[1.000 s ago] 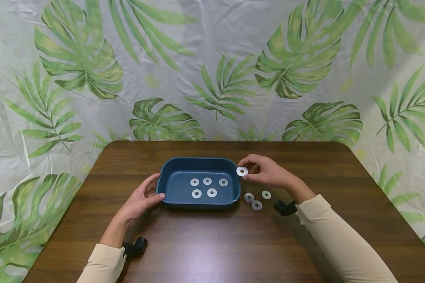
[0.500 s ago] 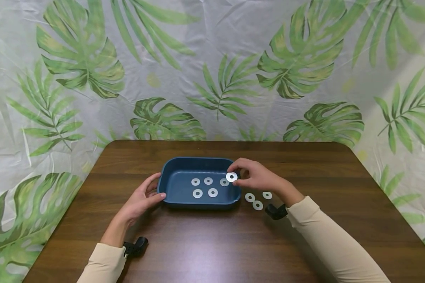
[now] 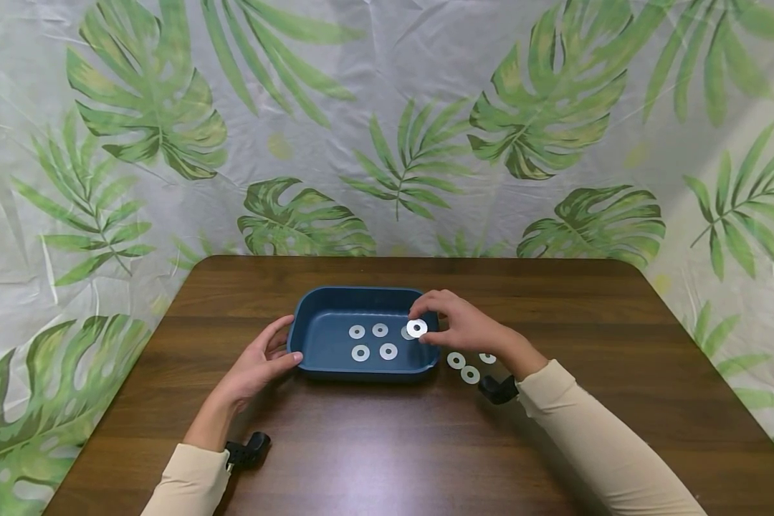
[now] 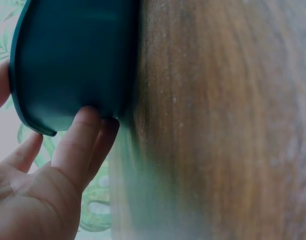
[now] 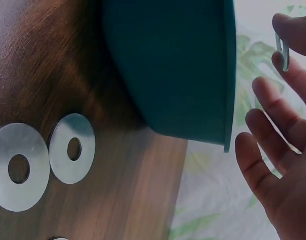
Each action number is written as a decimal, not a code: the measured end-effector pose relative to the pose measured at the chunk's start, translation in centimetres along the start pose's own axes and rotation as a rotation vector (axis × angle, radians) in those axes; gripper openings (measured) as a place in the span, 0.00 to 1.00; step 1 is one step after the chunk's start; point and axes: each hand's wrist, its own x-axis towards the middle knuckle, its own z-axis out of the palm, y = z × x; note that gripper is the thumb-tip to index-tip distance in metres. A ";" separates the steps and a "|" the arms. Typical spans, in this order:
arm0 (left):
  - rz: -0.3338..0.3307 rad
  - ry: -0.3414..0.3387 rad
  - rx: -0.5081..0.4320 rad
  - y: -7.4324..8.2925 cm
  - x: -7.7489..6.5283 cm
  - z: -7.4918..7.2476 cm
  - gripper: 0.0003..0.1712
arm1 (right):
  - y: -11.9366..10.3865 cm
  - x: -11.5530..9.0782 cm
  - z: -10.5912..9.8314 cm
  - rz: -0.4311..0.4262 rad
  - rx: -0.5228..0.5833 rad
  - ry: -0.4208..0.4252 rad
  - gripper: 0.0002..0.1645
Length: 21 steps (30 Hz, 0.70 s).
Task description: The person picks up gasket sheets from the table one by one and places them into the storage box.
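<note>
In the head view a dark blue rectangular tray (image 3: 325, 345) stands on the table, with several flat metal washers (image 3: 360, 347) lying inside. My left hand (image 3: 256, 366) holds the tray's left end, thumb at the near corner and fingers along the outer wall. Between thumb and forefinger my right hand (image 3: 463, 327) pinches a washer (image 3: 411, 327) above the tray's right side, overlapping one that lies inside. The right wrist view shows this pinched washer (image 5: 285, 56) edge-on, the other fingers spread loosely. Three more washers (image 3: 450, 361) lie right of the tray, one partly covered by the right wrist.
The brown wooden table (image 3: 361, 444) ends at a far edge just behind the tray. A leaf-patterned sheet (image 3: 426, 143) hangs behind it. Black wrist cameras (image 3: 250, 450) sit on both wrists, the right one close to the loose washers.
My right hand has carried its washer leftward from outside the tray's right rim to over the inside, then slightly lower. The left hand and the tray have stayed in place.
</note>
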 end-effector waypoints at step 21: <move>0.003 -0.003 0.000 -0.5 0.2 0.0 0.44 | 3.5 -6.1 -2.8 0.135 0.020 0.068 0.21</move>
